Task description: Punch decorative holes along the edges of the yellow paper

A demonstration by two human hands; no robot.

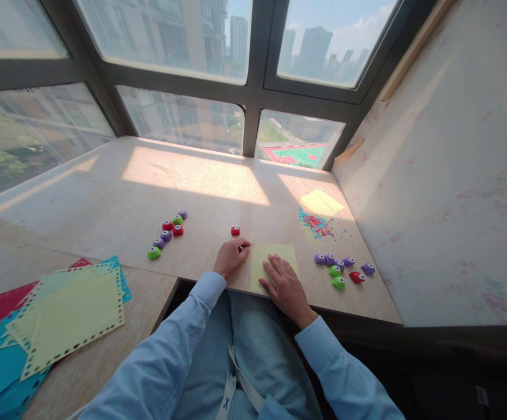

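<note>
A plain pale yellow sheet of paper (259, 265) lies at the table's front edge. My right hand (283, 286) rests flat on it, fingers stretched out and slightly spread. Beside the sheet's left edge is my left hand (233, 256), its fingers curled and thumb and forefinger pinched by the upper left corner. Whatever sits in that pinch is too small to make out. Just beyond the left hand stands a small red gadget with a white eye (235, 231).
More eyed gadgets in purple, green and red stand in a left group (165, 235) and a right group (338, 270). Coloured paper bits (317, 226) lie near another yellow sheet (322, 202). Hole-edged sheets (78, 315) are piled at left. Windows and a wall (446, 192) bound the table.
</note>
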